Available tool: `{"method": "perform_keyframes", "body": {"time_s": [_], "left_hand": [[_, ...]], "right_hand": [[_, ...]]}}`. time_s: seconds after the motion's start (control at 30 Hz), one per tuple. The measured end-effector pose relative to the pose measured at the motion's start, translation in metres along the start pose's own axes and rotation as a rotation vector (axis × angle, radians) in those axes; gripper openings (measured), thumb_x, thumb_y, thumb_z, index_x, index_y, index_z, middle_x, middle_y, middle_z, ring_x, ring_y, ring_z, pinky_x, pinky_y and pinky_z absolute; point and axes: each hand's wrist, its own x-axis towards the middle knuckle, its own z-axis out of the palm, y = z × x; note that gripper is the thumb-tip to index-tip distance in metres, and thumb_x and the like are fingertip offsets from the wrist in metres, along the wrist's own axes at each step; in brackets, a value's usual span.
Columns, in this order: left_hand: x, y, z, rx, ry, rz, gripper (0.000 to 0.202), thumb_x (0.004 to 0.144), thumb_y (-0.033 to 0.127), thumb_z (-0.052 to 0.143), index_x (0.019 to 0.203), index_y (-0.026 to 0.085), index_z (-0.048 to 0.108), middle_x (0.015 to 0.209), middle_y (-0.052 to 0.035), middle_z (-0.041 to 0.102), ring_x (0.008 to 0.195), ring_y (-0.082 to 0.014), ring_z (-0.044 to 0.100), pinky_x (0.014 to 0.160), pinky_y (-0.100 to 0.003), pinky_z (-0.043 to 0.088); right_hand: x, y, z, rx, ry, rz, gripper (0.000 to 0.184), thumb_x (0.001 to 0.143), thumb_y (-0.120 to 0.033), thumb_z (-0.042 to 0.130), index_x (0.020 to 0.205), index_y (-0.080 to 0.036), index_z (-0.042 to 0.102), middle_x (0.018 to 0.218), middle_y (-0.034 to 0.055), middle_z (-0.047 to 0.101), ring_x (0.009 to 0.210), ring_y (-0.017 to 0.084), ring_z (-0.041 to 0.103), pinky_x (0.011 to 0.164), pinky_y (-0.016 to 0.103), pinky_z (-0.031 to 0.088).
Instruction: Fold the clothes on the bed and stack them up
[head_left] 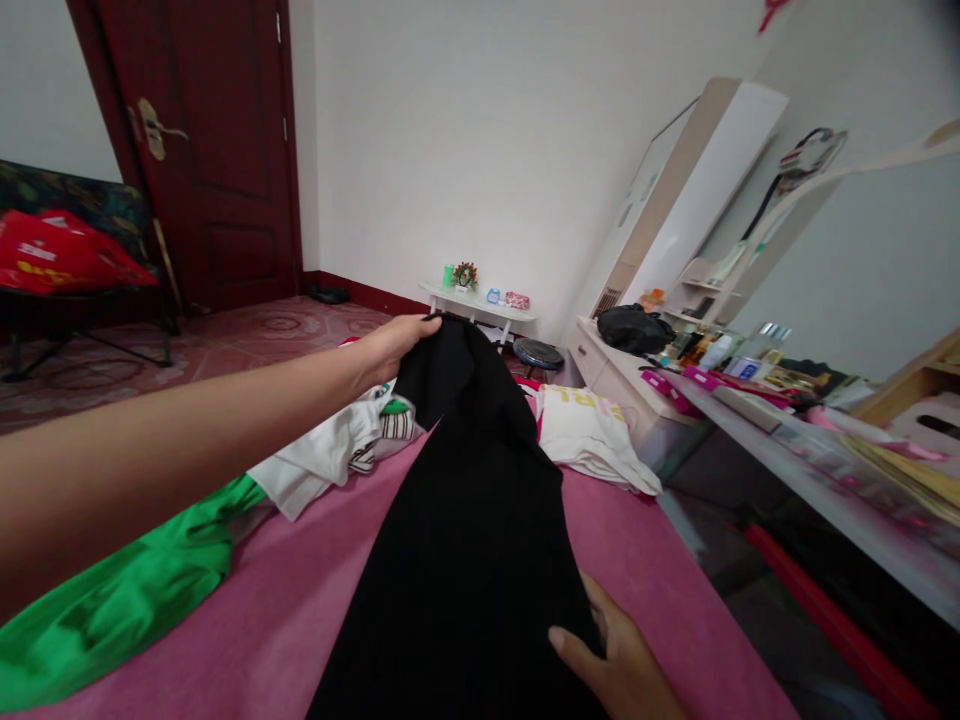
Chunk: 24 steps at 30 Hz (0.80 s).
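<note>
A long black garment (465, 520) lies stretched lengthwise along the pink bed (300, 600). My left hand (397, 345) reaches far forward and pinches the garment's far end, lifting it a little. Near the bottom edge my right hand (619, 655) holds the garment's near right side, with the thumb on top of the cloth and the fingers partly hidden. Just beyond the left hand lies a white garment with striped trim (337, 450).
A green cloth (120, 600) lies at the bed's left. White clothing with pink letters (592, 430) sits at the far right corner. A cluttered dresser (750, 400) runs along the right, a small white table (480, 305) stands by the wall, and a dark red door (217, 150) is at the back left.
</note>
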Motion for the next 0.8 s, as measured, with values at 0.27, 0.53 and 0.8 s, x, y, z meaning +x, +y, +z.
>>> {"method": "perform_keyframes", "body": {"time_s": [0.27, 0.53, 0.8], "left_hand": [[0.043, 0.001, 0.009, 0.206, 0.103, 0.159, 0.017, 0.082, 0.025, 0.058, 0.092, 0.014, 0.067, 0.077, -0.0059, 0.068, 0.073, -0.0207, 0.065, 0.077, -0.035, 0.051], [0.051, 0.007, -0.034, 0.305, 0.239, 0.226, 0.026, 0.083, 0.023, 0.056, 0.105, 0.014, 0.066, 0.071, -0.0033, 0.066, 0.068, -0.0187, 0.062, 0.067, -0.031, 0.052], [0.052, 0.006, -0.057, 0.539, 0.163, 0.258, 0.031, 0.081, 0.021, 0.052, 0.107, 0.017, 0.068, 0.079, -0.0031, 0.068, 0.068, -0.0175, 0.061, 0.071, -0.03, 0.052]], "right_hand": [[-0.007, -0.036, 0.024, 0.249, -0.176, -0.031, 0.069, 0.072, -0.017, 0.063, 0.137, -0.024, 0.043, 0.141, 0.0058, 0.047, 0.133, 0.022, 0.039, 0.112, 0.038, 0.03], [-0.003, -0.052, 0.059, 0.534, -0.324, -0.012, 0.078, 0.073, -0.032, 0.069, 0.142, -0.022, 0.034, 0.132, 0.0111, 0.054, 0.117, 0.023, 0.055, 0.099, 0.037, 0.043], [0.071, -0.056, 0.07, -0.301, -0.348, -0.213, 0.028, 0.084, -0.035, 0.052, 0.091, -0.017, 0.072, 0.061, 0.0014, 0.061, 0.053, 0.014, 0.056, 0.053, 0.025, 0.043]]}}
